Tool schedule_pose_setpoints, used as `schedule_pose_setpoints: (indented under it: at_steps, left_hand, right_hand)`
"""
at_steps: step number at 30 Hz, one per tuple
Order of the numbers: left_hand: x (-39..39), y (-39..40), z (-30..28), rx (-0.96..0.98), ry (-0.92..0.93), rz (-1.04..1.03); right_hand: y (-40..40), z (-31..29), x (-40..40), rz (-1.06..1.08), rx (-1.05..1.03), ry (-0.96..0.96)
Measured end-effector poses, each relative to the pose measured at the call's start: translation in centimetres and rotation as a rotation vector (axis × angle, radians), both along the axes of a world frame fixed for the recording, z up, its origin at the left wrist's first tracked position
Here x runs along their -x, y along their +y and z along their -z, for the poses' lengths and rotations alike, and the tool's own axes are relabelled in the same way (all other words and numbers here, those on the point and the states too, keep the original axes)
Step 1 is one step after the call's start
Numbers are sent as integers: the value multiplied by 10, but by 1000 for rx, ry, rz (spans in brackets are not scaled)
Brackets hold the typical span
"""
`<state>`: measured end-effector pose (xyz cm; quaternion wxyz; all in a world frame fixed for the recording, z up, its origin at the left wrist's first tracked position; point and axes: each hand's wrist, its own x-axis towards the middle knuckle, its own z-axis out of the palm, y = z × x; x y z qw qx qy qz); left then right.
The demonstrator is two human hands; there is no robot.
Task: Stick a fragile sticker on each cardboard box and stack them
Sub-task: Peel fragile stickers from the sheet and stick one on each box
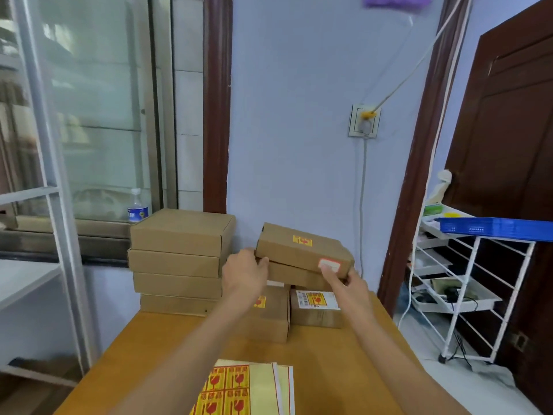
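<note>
Your left hand and right hand grip a stickered cardboard box by its ends, fingers curled round it, tilted on another box above two labelled boxes on the tabletop. Unstickered boxes stand stacked just left; the sticker sheet lies near you.

No lettering sharp enough to read anywhere. Red broken-glass fragile symbols on yellow squares printed across the sticker sheet at the near table edge. Same yellow-and-red mark on the tilted top box, on the box below at left, and beside a barcode on a white label on the right box. Blue label on the water bottle, characters blurred.
</note>
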<state>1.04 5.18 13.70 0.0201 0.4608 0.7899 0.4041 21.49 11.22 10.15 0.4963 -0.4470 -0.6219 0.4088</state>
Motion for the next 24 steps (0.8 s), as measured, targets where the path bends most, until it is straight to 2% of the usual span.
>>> schedule_pose_setpoints:
  at_steps: [5,9,16,20,24]
  left_hand:
    - [27,44,8,6,-105,-9]
    - [30,66,15,-80,-249,-99]
    - [30,66,31,-232,-338,-139]
    - [26,72,26,-252,-313,-197]
    - [23,75,28,-237,-315,-185]
  right_hand:
    - [43,8,46,25,40,66]
    - [66,7,62,6,82,191]
    - [74,16,74,-28,65,248]
    - [80,15,88,-49,99,230]
    - [87,33,98,-9,108,112]
